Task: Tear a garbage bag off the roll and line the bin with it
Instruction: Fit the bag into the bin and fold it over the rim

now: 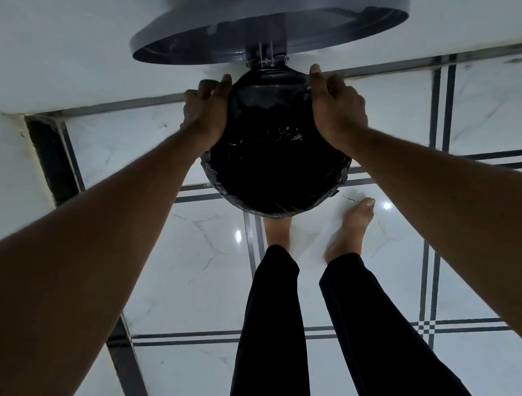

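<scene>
Left hand: holds the black bag's edge on the left side of the bin.
Right hand: pinches the bag's edge on the right side.
Bag: inside the round bin, its edge folded over the rim.
Lid: grey, standing open behind the bin.
Feet: bare, on the white floor.

Bin mouth wide open btw my hands, black bag lining it, nothing inside blocking. Lid stands up at the far edge, hinge right btw my fingertips, so no way thru there. Left hand and right hand fill the far rim's sides. Near rim free. My foot tucked under it, other foot just right. Floor clear on both sides.
</scene>
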